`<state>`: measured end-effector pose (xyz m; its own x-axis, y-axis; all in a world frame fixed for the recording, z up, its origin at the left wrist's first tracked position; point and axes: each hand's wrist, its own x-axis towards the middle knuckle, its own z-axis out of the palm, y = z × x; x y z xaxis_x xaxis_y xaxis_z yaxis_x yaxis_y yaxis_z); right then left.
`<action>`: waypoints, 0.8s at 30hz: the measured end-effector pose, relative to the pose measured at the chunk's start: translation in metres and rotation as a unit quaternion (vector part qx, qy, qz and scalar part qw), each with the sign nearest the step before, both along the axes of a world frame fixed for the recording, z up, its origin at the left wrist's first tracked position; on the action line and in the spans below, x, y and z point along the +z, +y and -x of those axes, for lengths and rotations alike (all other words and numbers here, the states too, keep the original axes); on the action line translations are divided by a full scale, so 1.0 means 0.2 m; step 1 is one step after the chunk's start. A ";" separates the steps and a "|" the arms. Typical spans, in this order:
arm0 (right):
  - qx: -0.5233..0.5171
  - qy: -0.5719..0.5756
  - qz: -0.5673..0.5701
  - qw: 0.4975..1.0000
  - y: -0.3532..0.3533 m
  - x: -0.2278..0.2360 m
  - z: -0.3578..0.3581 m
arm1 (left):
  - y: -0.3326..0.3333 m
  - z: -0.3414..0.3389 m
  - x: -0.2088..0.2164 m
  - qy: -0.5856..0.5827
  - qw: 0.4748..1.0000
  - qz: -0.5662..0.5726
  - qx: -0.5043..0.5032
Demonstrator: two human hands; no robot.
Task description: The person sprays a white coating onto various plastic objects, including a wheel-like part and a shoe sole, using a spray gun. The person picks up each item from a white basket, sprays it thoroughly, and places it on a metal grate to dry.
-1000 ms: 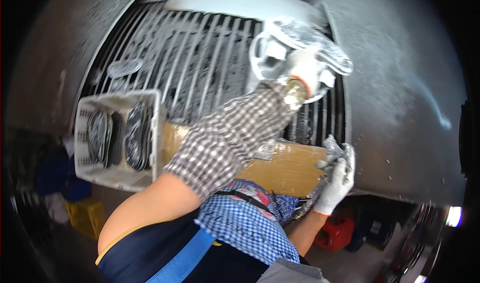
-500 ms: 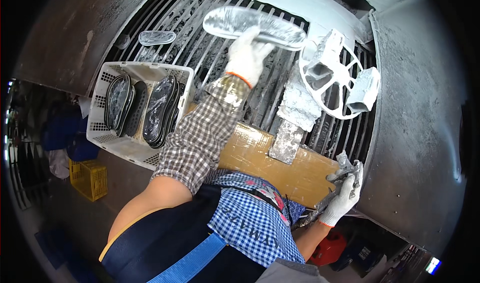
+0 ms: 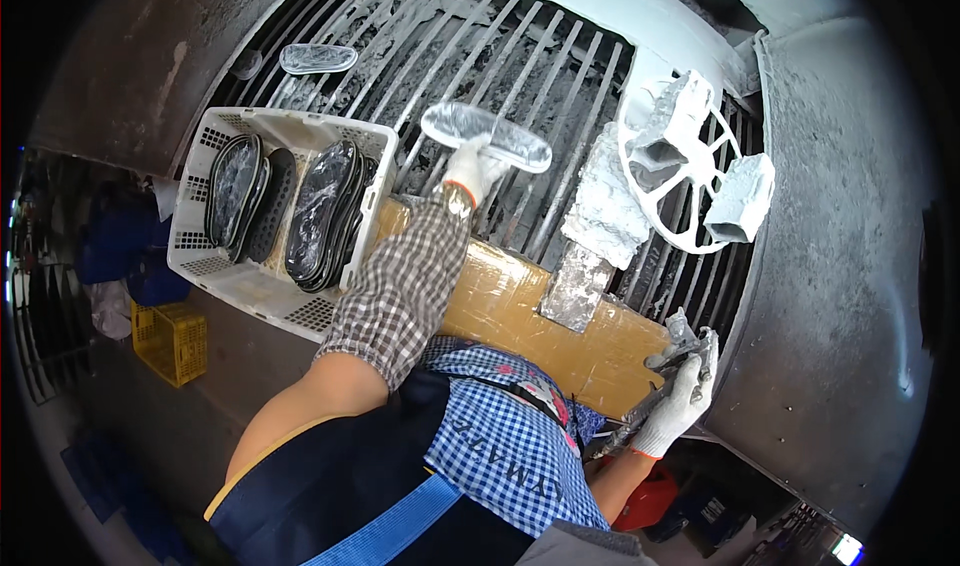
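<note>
My left hand (image 3: 474,171), in a white knit glove, grips the near edge of a long shoe sole (image 3: 487,136) with a shiny, whitish face. The sole is held over a metal grate (image 3: 520,26) crusted with grey residue. At the lower right, my gloved right hand (image 3: 685,401) is closed round a residue-coated tool that looks like a spray gun (image 3: 680,338). A white plastic basket (image 3: 280,308) to the left holds several dark soles (image 3: 322,216) standing on edge, with shiny faces. Another sole (image 3: 318,59) lies on the grate at the far left.
A white-coated spoked wheel (image 3: 640,198) with two block-like tubes stands at the right of the grate. Taped cardboard (image 3: 490,296) covers the near edge. Metal walls (image 3: 840,266) flank the grate. A yellow crate (image 3: 170,344) sits low on the left.
My left hand has drawn the sole nearer and lower, away from the far side of the grate. The right hand has barely moved and keeps its hold.
</note>
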<state>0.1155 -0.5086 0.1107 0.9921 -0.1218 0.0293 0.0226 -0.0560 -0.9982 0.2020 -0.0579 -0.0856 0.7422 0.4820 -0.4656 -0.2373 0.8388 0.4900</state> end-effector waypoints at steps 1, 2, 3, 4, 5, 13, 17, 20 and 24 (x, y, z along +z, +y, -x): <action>0.006 0.010 0.011 1.000 0.01 0.01 0.01 | -0.01 -0.02 0.07 0.020 0.999 -0.039 -0.003; 0.018 0.018 0.021 0.999 0.03 0.05 0.01 | 0.01 -0.03 0.08 0.085 0.996 -0.028 0.012; 0.029 0.022 0.031 0.999 0.06 0.08 0.01 | 0.05 -0.06 0.06 0.146 0.989 -0.015 0.026; 0.031 0.006 0.040 0.999 0.07 0.06 0.00 | 0.06 -0.03 0.01 0.106 0.993 -0.055 0.001; 0.026 -0.009 0.050 0.998 0.07 0.01 -0.01 | 0.02 -0.02 0.04 0.203 0.979 -0.016 -0.035; 0.084 0.009 0.060 0.995 0.07 -0.04 -0.05 | -0.38 0.42 0.72 0.052 0.954 -0.181 -0.232; 0.096 0.013 0.061 0.993 0.10 -0.06 -0.08 | -0.20 0.72 1.04 0.030 0.935 -0.308 -0.171; 0.111 0.016 0.049 0.992 0.11 -0.08 -0.10 | 0.04 0.99 1.14 0.123 0.914 -0.386 -0.018; 0.111 0.018 0.044 0.993 0.13 -0.08 -0.12 | 0.45 1.35 1.01 0.319 0.820 -0.446 0.165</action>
<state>0.1386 -0.4821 0.0946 0.9949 0.1011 -0.0061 0.0083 -0.1412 -0.9899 -0.0681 0.0328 0.1155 0.2462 0.9673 -0.0616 0.1642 0.0211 0.9862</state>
